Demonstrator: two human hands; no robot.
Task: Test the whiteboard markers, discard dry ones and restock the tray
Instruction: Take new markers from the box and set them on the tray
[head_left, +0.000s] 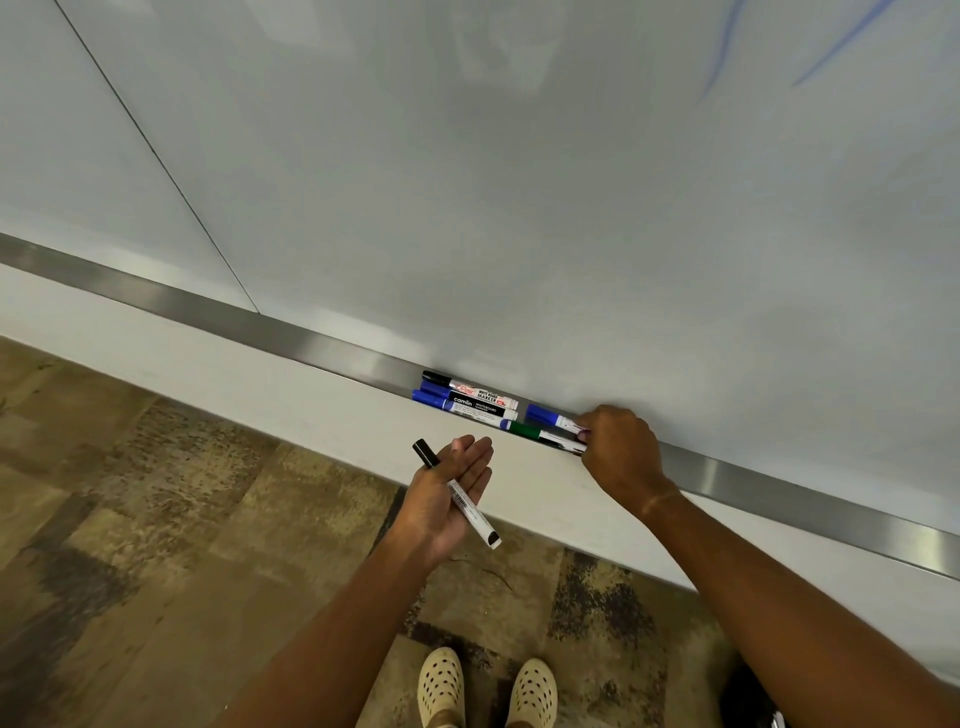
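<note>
My left hand (447, 491): palm up, fingers straight, carrying a slim white black-capped marker (460, 499). My right hand (621, 449): curled, gripping the green-capped marker (540, 434) in the brushed-metal tray (311, 340); blue and black markers (467, 397) alongside, below the glossy whiteboard (493, 182).

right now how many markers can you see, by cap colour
black cap: 2, one in the tray, one across the left hand's palm
blue cap: 3, all in the tray
green cap: 1, in the tray by the right hand
total: 6
</note>
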